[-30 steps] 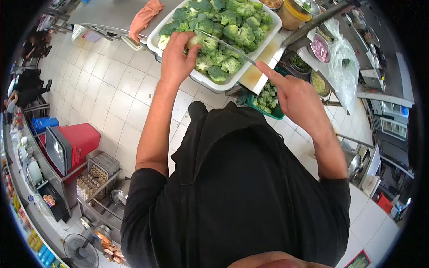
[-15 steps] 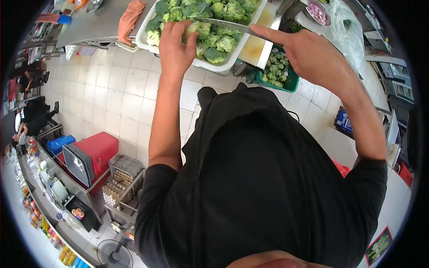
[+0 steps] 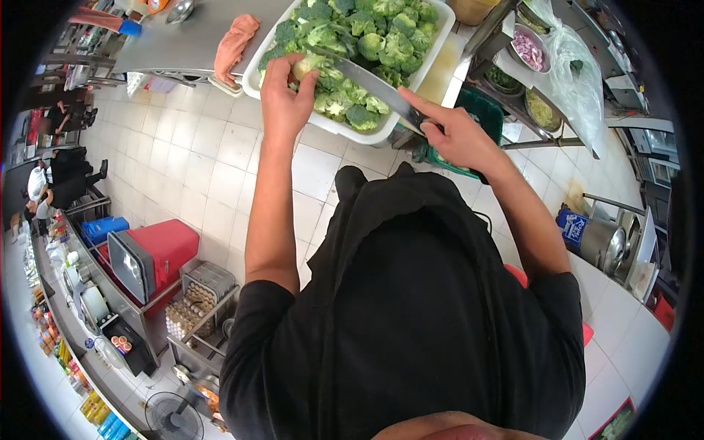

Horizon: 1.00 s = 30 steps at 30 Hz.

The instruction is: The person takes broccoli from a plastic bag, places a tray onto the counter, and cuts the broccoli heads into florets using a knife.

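My left hand is closed around a pale-stemmed broccoli piece at the near left corner of a white tray. Cut broccoli florets fill that white tray. My right hand grips the handle of a large kitchen knife, index finger stretched along the top of the blade. The blade slants over the florets, its tip close to the piece in my left hand; whether it touches is unclear. Below my right hand is a green basket, partly hidden by the hand.
A cutting board lies right of the tray. An orange cloth rests on the steel table at left. Bowls, one of chopped purple onion, stand right beside a plastic bag. Other people are far left.
My right hand has drawn closer to my body, and the knife now slants more steeply over the tray. The left hand still holds broccoli. The whole view has shifted slightly.
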Tool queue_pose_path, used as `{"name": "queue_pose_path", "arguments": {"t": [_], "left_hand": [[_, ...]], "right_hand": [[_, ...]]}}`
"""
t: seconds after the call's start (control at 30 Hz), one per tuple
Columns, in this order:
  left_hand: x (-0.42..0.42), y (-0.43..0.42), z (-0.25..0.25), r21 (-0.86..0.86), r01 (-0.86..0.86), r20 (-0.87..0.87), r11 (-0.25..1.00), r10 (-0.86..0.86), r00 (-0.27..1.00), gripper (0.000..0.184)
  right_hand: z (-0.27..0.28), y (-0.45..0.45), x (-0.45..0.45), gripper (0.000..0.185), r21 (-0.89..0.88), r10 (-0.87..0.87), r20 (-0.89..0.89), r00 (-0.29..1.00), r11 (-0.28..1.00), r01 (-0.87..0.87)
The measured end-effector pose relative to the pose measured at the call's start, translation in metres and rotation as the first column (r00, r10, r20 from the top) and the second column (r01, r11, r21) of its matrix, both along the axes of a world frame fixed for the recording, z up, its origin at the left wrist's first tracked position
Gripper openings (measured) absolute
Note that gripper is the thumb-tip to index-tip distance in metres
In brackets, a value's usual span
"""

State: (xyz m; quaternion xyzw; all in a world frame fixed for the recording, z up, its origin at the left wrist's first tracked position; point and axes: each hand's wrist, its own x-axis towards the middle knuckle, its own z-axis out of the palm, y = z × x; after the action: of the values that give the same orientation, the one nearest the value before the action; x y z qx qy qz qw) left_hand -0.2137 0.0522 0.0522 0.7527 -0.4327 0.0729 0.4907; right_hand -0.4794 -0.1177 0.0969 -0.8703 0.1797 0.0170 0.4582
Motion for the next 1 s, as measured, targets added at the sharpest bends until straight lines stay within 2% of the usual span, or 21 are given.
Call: {"name": "queue_pose_path", "arguments": {"t": [0.1,0.2,0.3,0.47,0.53,0.63,0.7,0.77,0.8,0.83,0.87,0.9,1.0], "left_hand": [[-0.003,-0.002,-0.001,0.006,0.000,-0.023,1.000,0.000,1.000,0.032],[-0.002,-0.001,-0.001,0.012,-0.021,-0.059,1.000,0.022,0.998,0.034],[-0.006,0.000,0.002,0.021,-0.047,-0.076,0.999,0.048,0.996,0.035],[-0.006,0.002,0.000,0.023,-0.051,-0.085,0.998,0.053,0.995,0.034],[-0.001,0.003,-0.008,0.002,-0.051,-0.174,0.999,0.051,0.983,0.033],[0.005,0.011,-0.021,-0.077,-0.054,-0.299,0.996,0.029,0.954,0.032],[0.010,0.019,-0.033,-0.142,-0.063,-0.383,0.988,0.004,0.924,0.032],[0.015,0.026,-0.047,-0.210,-0.079,-0.475,0.975,-0.031,0.880,0.032],[0.017,0.030,-0.052,-0.187,-0.094,-0.488,0.978,-0.010,0.873,0.032],[0.009,0.029,-0.044,-0.238,-0.111,-0.557,0.965,-0.042,0.829,0.031],[0.005,0.030,-0.041,-0.214,-0.116,-0.566,0.970,-0.026,0.824,0.031],[0.005,0.032,-0.039,-0.191,-0.123,-0.573,0.974,-0.009,0.819,0.030],[0.004,0.033,-0.042,-0.193,-0.129,-0.570,0.973,-0.004,0.822,0.031]], "right_hand": [[0.015,-0.005,-0.007,0.070,0.300,-0.095,-0.147,0.985,0.944,0.136],[0.023,-0.015,-0.014,0.069,0.333,-0.071,-0.170,0.983,0.934,0.125],[0.023,-0.024,-0.017,0.070,0.356,-0.130,-0.145,0.981,0.918,0.175],[0.009,-0.038,-0.015,0.069,0.320,-0.234,-0.090,0.968,0.914,0.251],[0.008,-0.038,-0.016,0.068,0.306,-0.311,-0.078,0.947,0.897,0.320],[-0.009,-0.046,-0.020,0.063,0.149,-0.410,0.091,0.908,0.907,0.394],[-0.041,-0.062,-0.022,0.059,0.018,-0.382,0.259,0.887,0.920,0.391],[-0.052,-0.071,-0.025,0.055,-0.026,-0.440,0.279,0.853,0.885,0.465],[-0.051,-0.071,-0.026,0.053,-0.006,-0.518,0.216,0.828,0.847,0.531],[-0.052,-0.073,-0.028,0.051,0.008,-0.592,0.152,0.791,0.801,0.598],[-0.081,-0.081,-0.031,0.050,0.029,-0.603,0.293,0.742,0.781,0.624],[-0.082,-0.074,-0.035,0.051,-0.018,-0.627,0.313,0.713,0.747,0.665],[-0.122,-0.072,-0.050,0.055,-0.146,-0.644,0.231,0.729,0.718,0.681]]}}
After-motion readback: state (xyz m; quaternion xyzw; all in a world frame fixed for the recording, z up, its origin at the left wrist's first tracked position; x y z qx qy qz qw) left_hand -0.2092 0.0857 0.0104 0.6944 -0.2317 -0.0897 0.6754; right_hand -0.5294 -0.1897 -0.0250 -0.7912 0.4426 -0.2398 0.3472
